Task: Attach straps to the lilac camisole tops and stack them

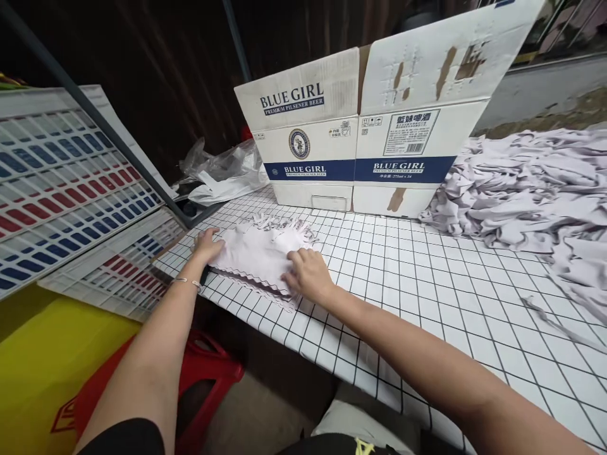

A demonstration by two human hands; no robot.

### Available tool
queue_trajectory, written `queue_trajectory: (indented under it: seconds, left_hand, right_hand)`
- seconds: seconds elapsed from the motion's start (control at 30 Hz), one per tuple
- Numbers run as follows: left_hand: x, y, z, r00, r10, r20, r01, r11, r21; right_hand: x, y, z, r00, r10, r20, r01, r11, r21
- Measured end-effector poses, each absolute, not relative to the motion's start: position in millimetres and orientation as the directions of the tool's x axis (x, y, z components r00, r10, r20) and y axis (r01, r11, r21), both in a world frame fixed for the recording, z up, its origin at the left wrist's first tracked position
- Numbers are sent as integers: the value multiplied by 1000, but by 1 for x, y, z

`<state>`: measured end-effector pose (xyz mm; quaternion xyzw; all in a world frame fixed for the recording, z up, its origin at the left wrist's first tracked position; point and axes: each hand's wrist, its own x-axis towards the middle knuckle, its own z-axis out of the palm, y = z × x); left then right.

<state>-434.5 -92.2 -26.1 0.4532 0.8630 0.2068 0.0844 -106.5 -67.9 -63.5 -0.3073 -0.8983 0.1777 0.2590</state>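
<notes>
A small stack of pale lilac cloth pieces (258,253) with zigzag-cut edges lies at the left end of a white grid-patterned table (417,278). My left hand (207,245) rests on the stack's left edge, fingers laid flat on the cloth. My right hand (308,273) presses on the stack's right front corner, fingers curled down onto the fabric. Both hands touch the same stack. A thin bracelet sits on my left wrist.
A Blue Girl beer carton (360,133) stands at the back of the table. A large heap of pale cloth strips (535,189) fills the right side. Crumpled plastic bags (222,170) lie back left. Printed sheets (61,183), a red stool (203,373) and a yellow board (42,360) are on the left.
</notes>
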Motion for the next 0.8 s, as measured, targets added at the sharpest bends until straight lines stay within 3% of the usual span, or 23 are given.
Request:
queue_trajectory:
  seconds: [0.07,0.13,0.27,0.57,0.63,0.67,0.73,0.8]
  left_hand:
    - [-416,-89,-35,-513,847,139,830,448,332]
    - [-399,-82,-42,-416,902,117,892,380,245]
    - [-385,-61,-49,-385,922,-40,889,383,250]
    - [-386,-57,-42,-396,918,-28,901,395,180]
    - [-369,-51,-31,-445,893,66,887,428,175]
    - [-355,-45,-24,-445,875,190,892,413,185]
    - [-315,-30,-10,-308,835,455,949,235,211]
    - [-260,-13,0,-173,819,547,961,21,274]
  right_hand:
    - [-108,-70,-63,-803,397,445,326,917,-229]
    - [-113,-67,-64,-888,269,372,242,963,-118]
    - [-127,-48,-73,-905,399,150,373,911,-172]
    - [-126,-64,-69,-881,466,85,427,859,-281]
    - [-98,-68,-68,-876,452,165,400,875,-275]
    - [-77,-68,-69,-875,428,225,375,894,-243]
    - [-21,-61,-75,-868,393,304,357,919,-169]
    - [51,-45,-80,-793,525,310,487,851,-194]
